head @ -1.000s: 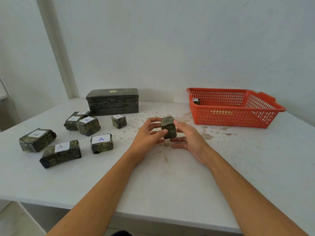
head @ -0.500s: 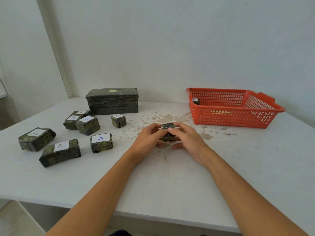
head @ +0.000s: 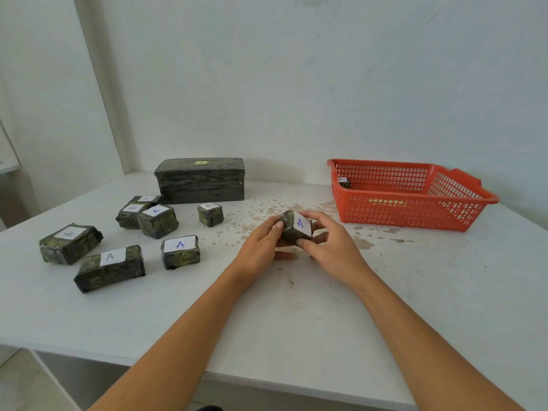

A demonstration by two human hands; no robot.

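Above the middle of the white table [head: 296, 321], the left hand [head: 261, 244] and the right hand [head: 335, 247] hold one small wrapped block [head: 296, 228] between them, seemingly just off the surface, its white label marked A turned toward the camera. The left thumb and curled fingers grip its left face; the right thumb and fingers pinch its right side. It looks light and stiff, and the taped wrap is likely slick, so two opposite flat faces are the place to take hold. To the left lie seven labelled packets [head: 180, 252], one of them long. Farther back stand one large wrapped box [head: 200, 179] and one red basket [head: 415, 212] holding one small packet [head: 344, 183].
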